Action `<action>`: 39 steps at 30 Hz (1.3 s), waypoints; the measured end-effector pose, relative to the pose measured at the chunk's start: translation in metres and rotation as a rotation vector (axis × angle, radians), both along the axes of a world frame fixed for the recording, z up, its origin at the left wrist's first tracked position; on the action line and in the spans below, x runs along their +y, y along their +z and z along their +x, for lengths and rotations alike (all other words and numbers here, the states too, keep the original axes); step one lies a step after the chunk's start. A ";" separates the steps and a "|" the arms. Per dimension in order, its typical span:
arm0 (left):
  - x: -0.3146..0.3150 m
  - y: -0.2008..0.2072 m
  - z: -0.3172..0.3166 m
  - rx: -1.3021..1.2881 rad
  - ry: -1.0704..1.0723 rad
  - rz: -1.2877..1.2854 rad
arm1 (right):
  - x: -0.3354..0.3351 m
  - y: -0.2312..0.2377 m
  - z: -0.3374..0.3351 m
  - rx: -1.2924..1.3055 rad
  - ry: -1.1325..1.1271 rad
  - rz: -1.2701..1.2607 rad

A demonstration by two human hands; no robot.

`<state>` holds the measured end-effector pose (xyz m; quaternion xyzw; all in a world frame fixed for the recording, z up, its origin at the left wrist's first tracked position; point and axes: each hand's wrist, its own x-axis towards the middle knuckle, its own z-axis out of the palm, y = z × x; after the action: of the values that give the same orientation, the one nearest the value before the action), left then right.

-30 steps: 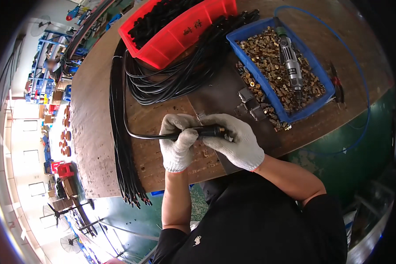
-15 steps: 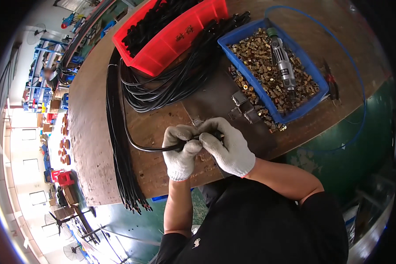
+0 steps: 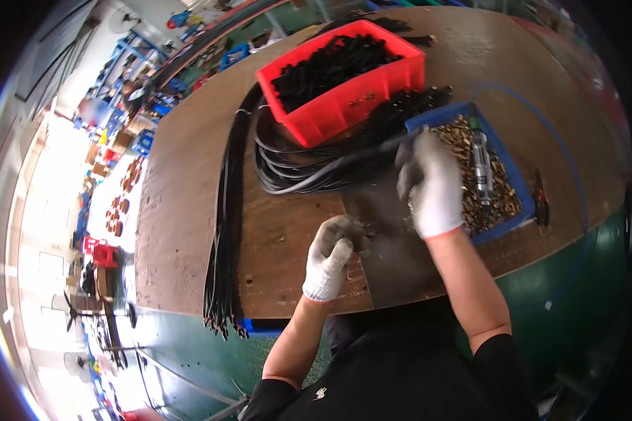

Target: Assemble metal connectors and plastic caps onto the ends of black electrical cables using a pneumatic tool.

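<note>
A: What differs from a second ago?

B: The hands are apart. The earlier views show both gloves together on one black cable; now the left grip (image 3: 327, 257) is over the near part of the tabletop (image 3: 179, 235), and the right grip (image 3: 435, 188) is ahead and to its right, beside the blue tray (image 3: 456, 112).

A: Where's that cable?

B: It no longer runs out leftward from the left grip. A blurred dark length (image 3: 383, 150) meets the right grip from its left, by the looped cables (image 3: 288, 184), but I can't tell if it's the same one.

A: Is anything held?

B: The left fingers curl narrow, with a dark blur at their tips; I can't tell if that's held. Motion smears the right grip, so I can't tell that either.

A: What does that mean for the work?

B: The two-handed hold is over, I'd judge. The red bin (image 3: 361, 112) lies ahead and left of the right grip; the brass fittings (image 3: 504, 207) and grey tool (image 3: 482, 165), to its right.
</note>
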<state>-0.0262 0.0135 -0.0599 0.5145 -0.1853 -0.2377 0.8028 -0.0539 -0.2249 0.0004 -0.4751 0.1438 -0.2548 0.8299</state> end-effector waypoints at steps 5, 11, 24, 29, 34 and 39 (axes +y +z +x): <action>0.023 0.002 0.002 -0.122 0.148 0.369 | 0.013 0.019 -0.001 -0.230 -0.184 0.096; 0.054 -0.017 -0.003 -0.302 0.388 0.681 | 0.071 -0.047 -0.048 0.075 0.157 -0.902; 0.198 0.050 0.160 -0.448 0.342 1.887 | 0.085 -0.068 -0.066 -0.039 0.248 -1.556; 0.197 0.036 0.171 -0.376 0.281 1.808 | 0.082 -0.072 -0.070 -0.049 0.178 -1.550; 0.138 0.050 0.116 -0.483 0.307 1.516 | 0.074 -0.082 -0.065 -0.135 0.187 -1.475; 0.138 0.030 0.076 -0.519 0.447 1.683 | 0.096 -0.107 -0.051 -0.113 0.217 -1.456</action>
<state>0.0503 0.1510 -0.0299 0.9922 -0.0214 -0.0101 0.1225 -0.1053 -0.1285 -0.1064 -0.9033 -0.1523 -0.2261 0.3313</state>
